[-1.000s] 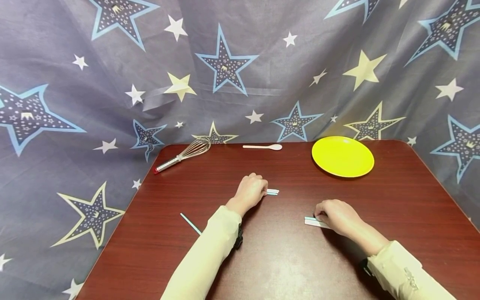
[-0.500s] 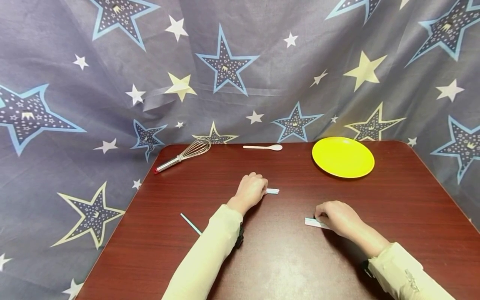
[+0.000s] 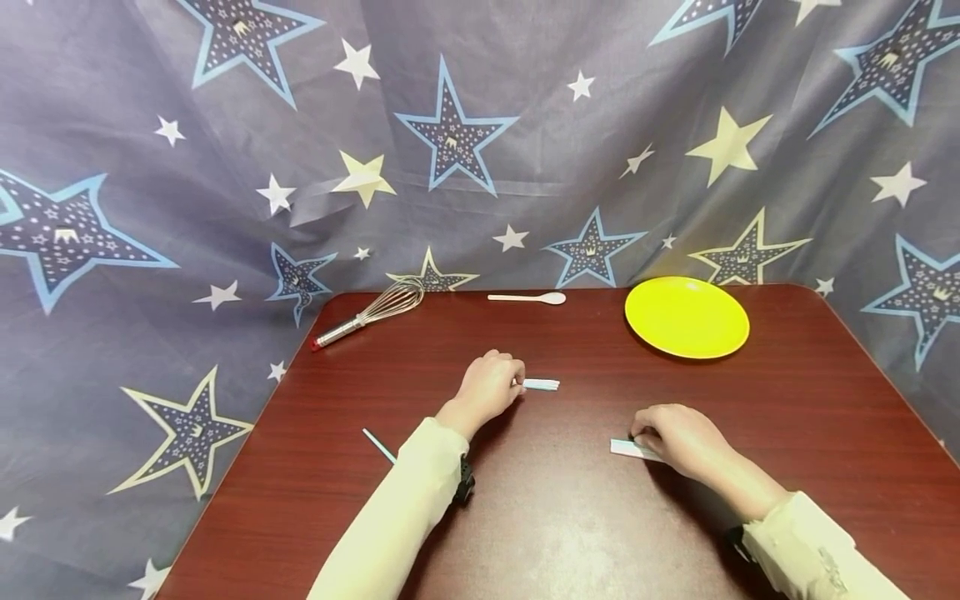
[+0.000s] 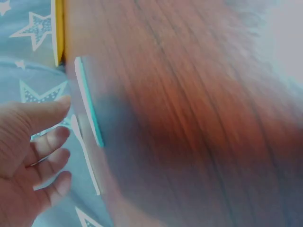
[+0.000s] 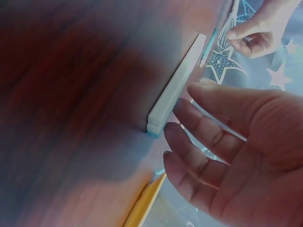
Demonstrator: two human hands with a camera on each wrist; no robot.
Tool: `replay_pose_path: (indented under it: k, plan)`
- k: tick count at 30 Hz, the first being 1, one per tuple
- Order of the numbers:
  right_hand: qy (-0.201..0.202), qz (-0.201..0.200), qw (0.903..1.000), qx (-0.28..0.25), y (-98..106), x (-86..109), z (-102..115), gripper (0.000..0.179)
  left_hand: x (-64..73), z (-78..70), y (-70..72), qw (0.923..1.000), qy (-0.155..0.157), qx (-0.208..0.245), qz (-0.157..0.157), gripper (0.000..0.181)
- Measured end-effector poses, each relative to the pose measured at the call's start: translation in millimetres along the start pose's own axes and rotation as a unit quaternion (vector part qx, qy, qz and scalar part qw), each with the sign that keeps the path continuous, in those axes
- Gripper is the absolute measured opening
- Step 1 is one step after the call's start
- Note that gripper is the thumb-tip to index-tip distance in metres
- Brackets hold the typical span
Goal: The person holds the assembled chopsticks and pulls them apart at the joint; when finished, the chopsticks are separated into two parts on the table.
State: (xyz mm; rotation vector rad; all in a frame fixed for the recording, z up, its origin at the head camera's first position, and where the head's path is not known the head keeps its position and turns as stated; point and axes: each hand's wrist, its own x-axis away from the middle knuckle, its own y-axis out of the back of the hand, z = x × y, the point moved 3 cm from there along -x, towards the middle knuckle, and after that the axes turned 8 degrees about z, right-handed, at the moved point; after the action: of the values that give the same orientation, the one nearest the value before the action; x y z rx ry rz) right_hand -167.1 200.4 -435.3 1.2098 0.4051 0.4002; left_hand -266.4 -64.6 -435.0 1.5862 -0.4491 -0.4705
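My left hand (image 3: 487, 387) is at mid-table, beside the left end of a small bundle of white and light-blue sticks (image 3: 542, 385). In the left wrist view its fingers are loosely bent, and a gap shows between the fingertips and the sticks (image 4: 88, 101). Nearer and to the right, my right hand (image 3: 678, 433) is at a second white and light-blue bundle (image 3: 633, 450), overlapping its right part. The right wrist view shows relaxed fingers (image 5: 189, 156) with their tips right along this bundle's side (image 5: 175, 85), not wrapped round it.
Along the back edge lie a wire whisk (image 3: 382, 308) with a red-tipped handle and a white spoon (image 3: 555, 298). A yellow plate (image 3: 686, 318) stands back right. One thin blue stick (image 3: 378, 446) is partly hidden by the left sleeve. Starry cloth (image 3: 480, 150) hangs behind the table.
My left hand has shifted slightly left, away from its bundle, and more of those sticks shows. My right hand stays almost in place at the other bundle.
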Motion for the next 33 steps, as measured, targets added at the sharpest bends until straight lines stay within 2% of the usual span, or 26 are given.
replay_pose_path:
  k: [11,20,28,33]
  plan:
    - [0.018,-0.026,0.9995,0.007,5,2.2,6,0.020,42.2,13.0,14.2,0.9972,-0.004,0.067,0.035,0.019]
    - [0.028,-0.049,0.9983,0.012,7,4.4,7,0.022,84.2,27.4,17.3,0.9920,-0.003,0.123,0.028,0.014]
    - [0.029,-0.049,0.9983,0.016,7,6.3,5,0.022,120.9,46.8,14.0,0.9923,0.020,0.122,0.010,0.013]
    - [0.033,-0.044,0.9984,0.012,6,5.0,5,0.020,141.2,58.1,17.1,0.9947,0.018,0.100,-0.011,0.016]
